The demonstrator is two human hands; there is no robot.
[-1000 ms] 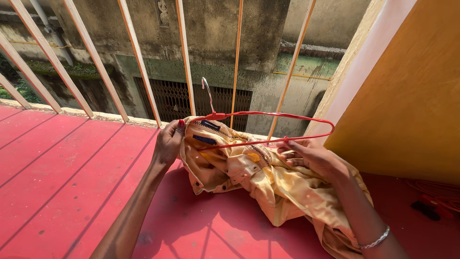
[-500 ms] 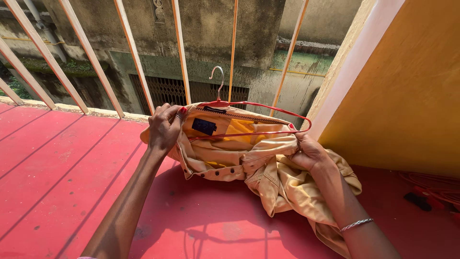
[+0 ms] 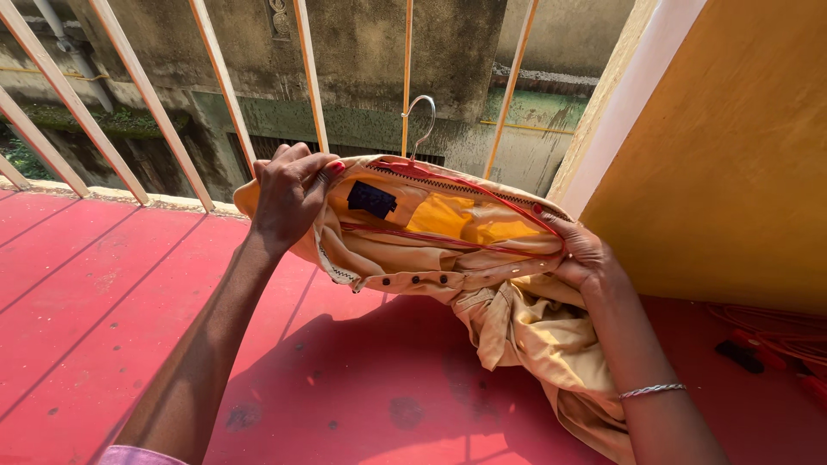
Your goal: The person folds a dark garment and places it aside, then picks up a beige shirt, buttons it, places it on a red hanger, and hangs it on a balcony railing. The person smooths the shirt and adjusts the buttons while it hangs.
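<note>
Surroundings: red floor [image 3: 112,319], slanted pale railing bars [image 3: 215,77] ahead, stained grey wall [image 3: 370,60] beyond them, yellow wall [image 3: 741,155] at right with a red cable [image 3: 775,340] lying at its foot. Nothing stands between the camera and the hands. Tan garment [image 3: 457,258] is held up just in front of the bars, its lower part drooping toward the floor at right. A red hanger [image 3: 465,191] sits inside the neck opening, its metal hook [image 3: 420,116] sticking up above the collar. Left hand [image 3: 289,198] is clamped on the garment's left shoulder; right hand [image 3: 581,250] is closed on the right shoulder edge. Against half a second ago: the hanger's red wire is mostly covered by cloth, and the garment is spread wider between the hands.
</note>
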